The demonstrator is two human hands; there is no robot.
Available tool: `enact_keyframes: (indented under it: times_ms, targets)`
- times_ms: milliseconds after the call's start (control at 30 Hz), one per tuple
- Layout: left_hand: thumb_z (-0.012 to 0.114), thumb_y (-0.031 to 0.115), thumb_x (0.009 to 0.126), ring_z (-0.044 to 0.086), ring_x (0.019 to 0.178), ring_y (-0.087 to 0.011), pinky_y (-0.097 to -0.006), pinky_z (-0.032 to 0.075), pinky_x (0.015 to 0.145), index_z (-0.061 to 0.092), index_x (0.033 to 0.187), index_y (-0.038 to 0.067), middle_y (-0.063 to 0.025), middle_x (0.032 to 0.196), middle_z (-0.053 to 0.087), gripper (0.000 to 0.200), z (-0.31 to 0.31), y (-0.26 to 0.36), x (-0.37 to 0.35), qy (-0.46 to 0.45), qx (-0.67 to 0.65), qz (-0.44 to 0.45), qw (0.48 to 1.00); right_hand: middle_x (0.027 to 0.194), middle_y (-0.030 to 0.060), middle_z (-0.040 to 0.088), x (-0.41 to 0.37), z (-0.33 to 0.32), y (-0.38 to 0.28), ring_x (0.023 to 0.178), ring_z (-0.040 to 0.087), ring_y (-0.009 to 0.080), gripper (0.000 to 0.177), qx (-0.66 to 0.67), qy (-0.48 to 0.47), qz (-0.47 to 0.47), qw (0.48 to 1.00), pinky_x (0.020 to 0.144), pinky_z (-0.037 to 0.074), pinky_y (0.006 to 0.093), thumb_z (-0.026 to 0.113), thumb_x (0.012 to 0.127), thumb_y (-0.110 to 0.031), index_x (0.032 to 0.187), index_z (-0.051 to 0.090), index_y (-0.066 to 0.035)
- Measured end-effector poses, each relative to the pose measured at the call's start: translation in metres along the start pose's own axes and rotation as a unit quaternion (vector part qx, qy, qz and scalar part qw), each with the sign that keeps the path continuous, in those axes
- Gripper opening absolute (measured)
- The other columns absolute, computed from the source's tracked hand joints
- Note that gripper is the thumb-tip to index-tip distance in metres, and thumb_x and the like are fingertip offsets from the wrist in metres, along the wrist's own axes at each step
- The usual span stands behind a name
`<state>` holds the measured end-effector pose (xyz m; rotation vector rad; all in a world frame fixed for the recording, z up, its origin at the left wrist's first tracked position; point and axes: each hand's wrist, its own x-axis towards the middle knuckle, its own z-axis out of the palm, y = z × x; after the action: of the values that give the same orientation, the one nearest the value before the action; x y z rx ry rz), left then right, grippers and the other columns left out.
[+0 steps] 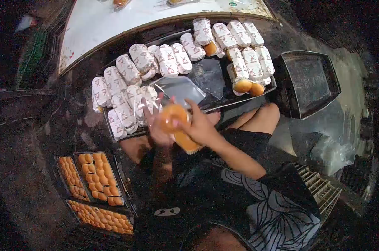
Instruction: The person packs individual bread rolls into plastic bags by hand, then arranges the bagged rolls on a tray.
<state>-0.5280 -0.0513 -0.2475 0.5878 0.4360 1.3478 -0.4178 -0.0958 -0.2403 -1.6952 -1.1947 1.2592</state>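
An orange-brown bread loaf [188, 143] in a pleated paper liner is in front of my lap, its upper end smeared by motion. My right hand [201, 127] grips it from the right, thumb across the bread. Against its left side is my left hand [159, 131], blurred, with some fingers stretched upward beside shiny clear plastic; I cannot tell if it holds the bread. Just beyond my hands, a stack of clear plastic bags [180, 91] rests in a dark metal tray [213, 75]. White printed paper-lined loaves [124, 69] crowd the tray's left and back.
More loaves [252, 60] are piled at the tray's right, with two bare brown tops [256, 88] showing. An upturned dark tray [312, 79] stands farther right, near a crumpled plastic bag [333, 152]. Trays of baked buns [99, 175] lie at lower left. A white tabletop [156, 14] spans the back.
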Motion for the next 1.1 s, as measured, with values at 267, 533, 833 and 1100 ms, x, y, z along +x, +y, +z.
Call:
enact_keyframes:
  times_ms: [267, 533, 833, 1100]
  targets:
    - [0.044, 0.034, 0.083, 0.047, 0.104, -0.0298, -0.0428, 0.043, 0.085, 0.034, 0.122, 0.004, -0.0161, 0.114, 0.047, 0.05, -0.039, 0.007, -0.014, 0.178, -0.167, -0.084, 0.966, 0.115, 0.0218, 0.041, -0.006, 0.009, -0.012, 0.107, 0.042, 0.0285, 0.069, -0.008, -0.054, -0.168, 0.984, 0.09, 0.033, 0.0355, 0.064, 0.074, -0.02, 0.124, 0.024, 0.004]
    - [0.058, 0.01, 0.076, 0.052, 0.087, -0.0151, -0.0303, 0.041, 0.076, 0.049, 0.107, 0.002, -0.0065, 0.094, 0.055, 0.033, -0.041, -0.062, -0.039, -0.002, 0.382, -0.207, 0.901, 0.061, 0.0189, 0.055, 0.102, -0.06, -0.035, 0.055, 0.055, 0.0332, 0.021, -0.143, 0.149, -0.18, 0.962, 0.053, 0.041, 0.0406, 0.057, 0.076, -0.018, 0.068, 0.058, 0.002]
    - [0.058, 0.016, 0.069, 0.041, 0.108, -0.0305, -0.0354, 0.034, 0.088, 0.043, 0.114, -0.005, -0.0185, 0.119, 0.042, 0.052, -0.179, -0.147, 0.073, 0.258, 0.337, -0.214, 0.88, 0.107, 0.0339, 0.04, 0.166, -0.01, 0.12, 0.097, 0.041, 0.0454, 0.05, -0.332, 0.265, -0.165, 0.89, 0.086, 0.031, 0.0482, 0.052, 0.078, -0.027, 0.109, 0.04, 0.01]
    - [0.058, 0.003, 0.065, 0.044, 0.108, -0.0258, -0.0324, 0.035, 0.089, 0.043, 0.116, -0.002, -0.0154, 0.119, 0.043, 0.054, -0.166, -0.126, 0.067, 0.079, 0.505, -0.172, 0.842, 0.102, 0.021, 0.053, 0.133, 0.021, 0.073, 0.094, 0.052, 0.033, 0.056, -0.234, 0.219, 0.2, 0.926, 0.082, 0.04, 0.0409, 0.067, 0.066, -0.018, 0.11, 0.044, 0.007]
